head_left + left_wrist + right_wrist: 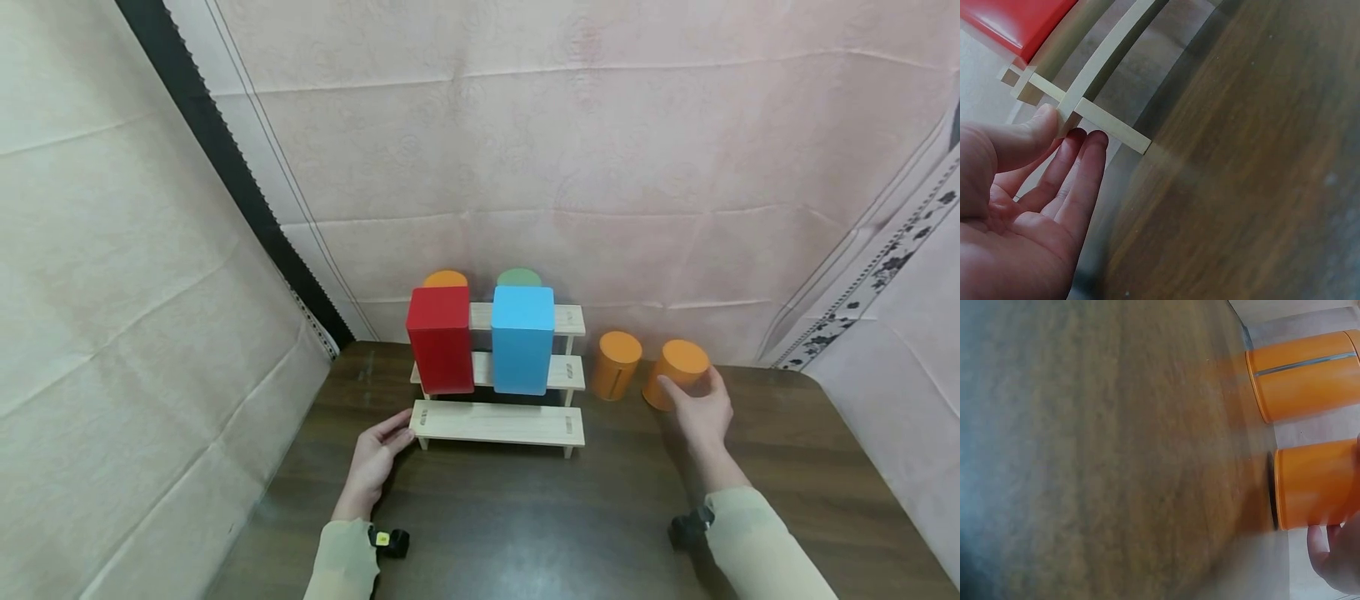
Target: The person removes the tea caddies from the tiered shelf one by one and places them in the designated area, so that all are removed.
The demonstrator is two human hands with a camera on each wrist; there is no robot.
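Note:
At the lower left corner of a three-step wooden rack [498, 423], my left hand [373, 460] pinches the end of the lowest step between thumb and fingers; the left wrist view shows this hand [1035, 194] at the step's end [1079, 94]. My right hand [699, 410] grips an orange cylinder [673, 373] from its right side, and in the right wrist view its fingers [1317, 549] lie against that cylinder [1319, 484]. A second orange cylinder [617, 367] stands upright just left of it, apart from the rack.
On the rack stand a red block [441, 342] and a blue block [522, 342]. Behind them show an orange round top [446, 278] and a green one [519, 277]. Pale cloth [525, 167] hangs behind the dark wooden table [525, 517] and at both sides.

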